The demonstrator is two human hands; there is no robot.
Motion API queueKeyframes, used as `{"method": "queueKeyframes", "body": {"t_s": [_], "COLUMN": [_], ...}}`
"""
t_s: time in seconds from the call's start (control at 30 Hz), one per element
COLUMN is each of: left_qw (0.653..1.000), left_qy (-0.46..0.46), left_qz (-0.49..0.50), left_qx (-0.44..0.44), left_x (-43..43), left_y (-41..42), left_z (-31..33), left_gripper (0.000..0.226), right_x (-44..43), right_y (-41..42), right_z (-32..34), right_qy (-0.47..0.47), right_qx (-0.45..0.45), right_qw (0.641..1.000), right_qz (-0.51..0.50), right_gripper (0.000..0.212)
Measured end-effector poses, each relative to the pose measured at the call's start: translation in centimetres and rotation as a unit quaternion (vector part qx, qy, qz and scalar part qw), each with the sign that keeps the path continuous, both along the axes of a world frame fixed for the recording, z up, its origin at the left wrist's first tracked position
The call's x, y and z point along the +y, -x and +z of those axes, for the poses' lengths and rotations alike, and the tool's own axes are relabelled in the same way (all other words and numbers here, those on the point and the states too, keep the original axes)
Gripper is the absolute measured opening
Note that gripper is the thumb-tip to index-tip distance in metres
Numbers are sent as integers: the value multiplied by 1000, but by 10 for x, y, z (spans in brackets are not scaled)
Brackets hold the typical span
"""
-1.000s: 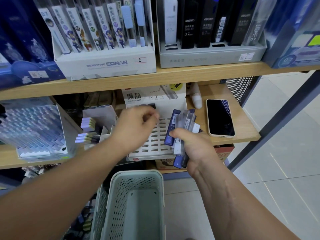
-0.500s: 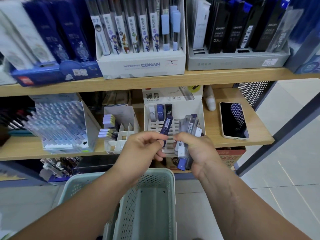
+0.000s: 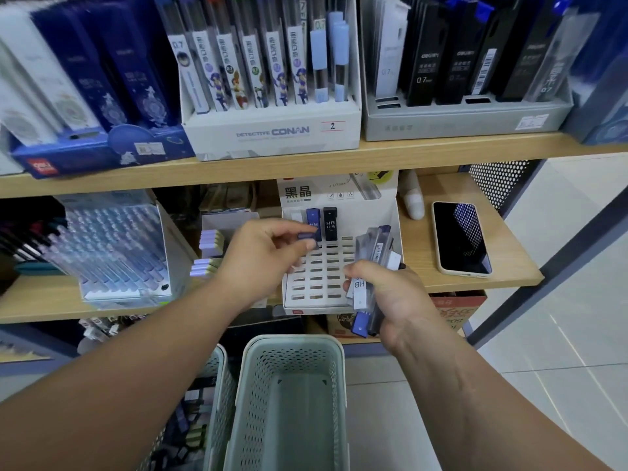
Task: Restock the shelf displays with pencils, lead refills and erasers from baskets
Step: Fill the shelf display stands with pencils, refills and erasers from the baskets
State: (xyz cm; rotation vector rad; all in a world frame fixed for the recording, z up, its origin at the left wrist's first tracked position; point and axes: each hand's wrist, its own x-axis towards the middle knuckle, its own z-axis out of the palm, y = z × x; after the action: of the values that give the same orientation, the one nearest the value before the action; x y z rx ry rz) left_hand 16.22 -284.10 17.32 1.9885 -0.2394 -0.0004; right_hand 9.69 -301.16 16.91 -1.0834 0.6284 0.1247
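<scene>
Change since half a second ago: left hand (image 3: 268,256) has carried the small dark-blue plastic lead-refill case (image 3: 307,236) away from the right hand's bundle and up to the back rows of the white slotted cardboard display tray (image 3: 321,280) on the lower wooden shelf (image 3: 475,283).
Left hand: thumb and forefinger pinch the case by one end, the other fingers loosely curled. The forearm reaches in from the lower left.
Right hand (image 3: 397,297): fingers curled round a fanned bundle (image 3: 373,256) of clear and blue refill cases, held at the tray's right edge.
Case position: just in front of the standing blue case (image 3: 313,217) in the back row, which has the black case (image 3: 330,226) marked "HB 0.5" beside it. Cannot tell whether it touches either.
Step in hand (judgement): seat this case in a vacant slot beside the standing ones.
Method (judgement): turn the case upright with the label outward, line its lower end up with the slot and press straight down until it seats. Avoid tipping the neighbours and keep the bundle out of the way.
Supply: pale green perforated plastic basket (image 3: 292,385) sits below, between the forearms.
</scene>
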Motion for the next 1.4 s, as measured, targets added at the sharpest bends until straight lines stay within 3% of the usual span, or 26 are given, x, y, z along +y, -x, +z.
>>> {"method": "queueKeyframes", "body": {"t_s": [0.2,0.43,0.67,0.97,1.23,1.3,1.33,1.4], "left_qw": [981,962,957,948,879,901,930,988], "left_qy": [-131,-225,-271,-292,-393,-350,-297,-150], "left_qz": [48,26,1,-24,-45,-24,-15,-10], "left_qx": [-136,-154,-102,-121,-265,-254,-216,-45], "left_x": [-6,-9,-13,-15,-21,-21,-23,-31], "left_y": [-38,-51,-61,-60,-49,-37,-25,8], "left_z": [-4,-1,7,4,-6,0,5,11], "left_gripper": [19,19,13,14,22,27,26,15], "right_x": [-7,-13,-15,-16,-17,-15,-12,-7], "right_y": [1,-2,-1,0,-2,-3,-3,-5], "right_z": [-1,-5,-3,-2,-5,-4,-3,-3], "right_qy": [1,7,-8,-13,-18,-25,-27,-21], "right_qx": [-1,-1,-3,-5,-10,-19,-22,-26], "right_qw": [1000,1000,1000,1000,1000,1000,999,999], "right_qz": [1,-8,-8,-6,-3,-3,-3,-7], "right_gripper": [19,17,16,16,19,24,28,33]}}
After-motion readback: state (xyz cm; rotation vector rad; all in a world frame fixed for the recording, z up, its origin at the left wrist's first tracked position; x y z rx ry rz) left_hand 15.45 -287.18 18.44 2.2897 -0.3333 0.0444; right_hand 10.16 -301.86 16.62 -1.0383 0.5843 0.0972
